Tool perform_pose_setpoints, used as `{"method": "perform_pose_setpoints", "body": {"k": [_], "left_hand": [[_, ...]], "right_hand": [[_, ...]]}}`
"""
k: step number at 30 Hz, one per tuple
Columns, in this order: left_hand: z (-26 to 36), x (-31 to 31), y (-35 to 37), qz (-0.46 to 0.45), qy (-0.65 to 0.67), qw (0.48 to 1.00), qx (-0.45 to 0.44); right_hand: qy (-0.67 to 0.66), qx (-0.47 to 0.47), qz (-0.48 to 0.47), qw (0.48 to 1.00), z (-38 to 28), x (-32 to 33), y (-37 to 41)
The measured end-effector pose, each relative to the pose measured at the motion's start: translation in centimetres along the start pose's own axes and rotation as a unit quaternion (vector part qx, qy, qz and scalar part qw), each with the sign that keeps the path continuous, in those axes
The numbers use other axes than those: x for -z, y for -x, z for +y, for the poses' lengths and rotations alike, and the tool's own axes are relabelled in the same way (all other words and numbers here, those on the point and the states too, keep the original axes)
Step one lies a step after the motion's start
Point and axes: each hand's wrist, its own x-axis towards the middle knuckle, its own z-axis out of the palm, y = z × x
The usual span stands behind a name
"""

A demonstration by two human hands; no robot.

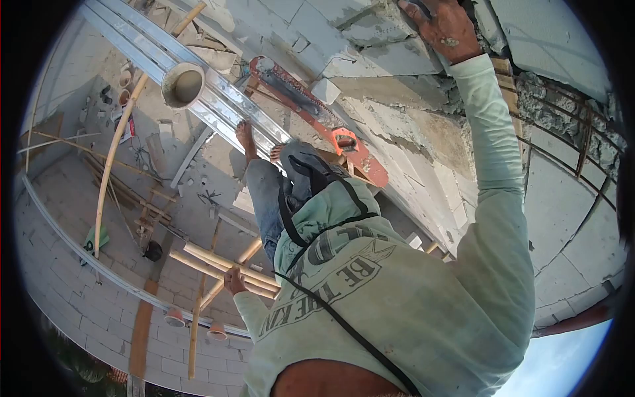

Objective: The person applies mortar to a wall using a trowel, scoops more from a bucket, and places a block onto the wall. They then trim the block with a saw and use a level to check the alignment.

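My left hand [233, 280] is closed around a bamboo pole [258, 281], one of several lashed side by side at my hip. High on the right, my right hand [450, 30] is raised against the block wall [383, 56], its fingers curled at the top edge of the view; what they grip is cut off. Rough mortar and exposed rebar [562, 112] run beside that wrist. Below me, my bare feet stand on a ribbed metal plank [225, 109]. A bucket of grey mortar [184, 85] sits on the same plank, ahead of my feet.
A handsaw [344, 140] with an orange handle rests on a long red board [367, 165] along the wall. An upright bamboo pole [119, 132] crosses the left side. Far below, the floor holds scrap timber [116, 182], buckets and rubble. A curved metal rail [73, 245] borders another block wall.
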Motion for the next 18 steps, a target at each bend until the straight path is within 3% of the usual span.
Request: {"method": "perform_pose_setpoints", "body": {"k": [2, 4, 8, 13, 14, 18], "left_hand": [[6.8, -0.1, -0.8, 0.043, -0.026, 0.998, -0.041], [9.7, 2.7, -6.8, 0.017, -0.029, 0.996, -0.078], [19.2, -0.1, -8.4, -0.005, -0.083, 0.99, -0.117], [26.2, -5.9, -9.2, -0.082, -0.091, 0.981, -0.152], [25.9, -5.3, -13.0, -0.127, -0.114, 0.968, -0.185], [30.0, -9.1, -12.3, -0.125, -0.166, 0.964, -0.168]], "right_hand": [[-0.006, -0.004, -0.013, 1.0, -0.3, 0.3, 0.4], [-0.008, -0.014, -0.02, 1.0, -0.6, 0.7, 0.8], [-0.007, -0.034, -0.031, 0.999, -0.6, 0.9, 1.0], [-0.007, -0.058, -0.047, 0.997, -0.8, 0.9, 1.0], [-0.006, -0.063, -0.05, 0.997, -0.8, 0.9, 0.9], [-0.002, -0.078, -0.06, 0.995, -1.4, 1.0, 0.9]]}}
